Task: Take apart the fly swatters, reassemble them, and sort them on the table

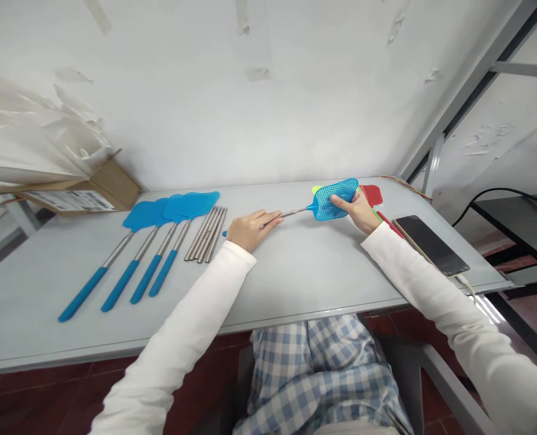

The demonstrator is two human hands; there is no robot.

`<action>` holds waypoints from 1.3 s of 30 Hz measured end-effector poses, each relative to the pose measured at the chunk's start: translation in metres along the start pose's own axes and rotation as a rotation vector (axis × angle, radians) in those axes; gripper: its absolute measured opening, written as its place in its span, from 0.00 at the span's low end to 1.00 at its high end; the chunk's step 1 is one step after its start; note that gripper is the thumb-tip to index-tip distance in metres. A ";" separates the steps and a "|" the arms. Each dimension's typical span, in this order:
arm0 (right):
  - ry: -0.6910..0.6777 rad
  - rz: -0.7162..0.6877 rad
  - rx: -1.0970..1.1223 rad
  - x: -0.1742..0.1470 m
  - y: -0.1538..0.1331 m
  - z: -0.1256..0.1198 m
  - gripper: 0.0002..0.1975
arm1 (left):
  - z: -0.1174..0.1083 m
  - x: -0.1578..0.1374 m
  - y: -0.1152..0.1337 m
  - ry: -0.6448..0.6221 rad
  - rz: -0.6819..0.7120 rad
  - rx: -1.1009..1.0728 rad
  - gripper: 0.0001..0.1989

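A blue fly swatter (325, 208) is held level above the table between both hands. My left hand (253, 229) wraps round its metal rod, and a bit of blue shows past the heel of that hand. My right hand (357, 207) grips the far edge of the perforated blue head, thumb on top. To the left, several blue fly swatters (162, 254) lie side by side, heads overlapping toward the wall. Several bare metal rods (208, 234) rest between them and my left hand. Behind my right hand, a red swatter head (372, 195) and a yellow-green piece (315, 190) show partly.
A black phone (430, 244) with a white cable lies at the right of the grey table (291, 284). An open cardboard box (100, 187) with white plastic wrapping stands at the back left. The wall (259, 121) borders the table's back; a metal frame (459, 90) rises right.
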State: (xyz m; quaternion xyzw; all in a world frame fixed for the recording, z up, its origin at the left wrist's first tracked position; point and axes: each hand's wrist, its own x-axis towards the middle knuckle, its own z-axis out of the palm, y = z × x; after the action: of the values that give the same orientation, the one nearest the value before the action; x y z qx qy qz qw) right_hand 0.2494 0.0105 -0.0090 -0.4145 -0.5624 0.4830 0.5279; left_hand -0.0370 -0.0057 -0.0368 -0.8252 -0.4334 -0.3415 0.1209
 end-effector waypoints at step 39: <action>-0.022 -0.013 -0.055 -0.005 -0.009 0.009 0.23 | -0.028 0.008 0.018 -0.237 -0.148 -0.161 0.13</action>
State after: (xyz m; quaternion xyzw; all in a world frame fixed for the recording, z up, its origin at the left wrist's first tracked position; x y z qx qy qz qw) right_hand 0.2410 0.0024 -0.0006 -0.4199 -0.5838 0.4683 0.5133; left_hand -0.0325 -0.0254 -0.0093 -0.8325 -0.4755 -0.2834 -0.0229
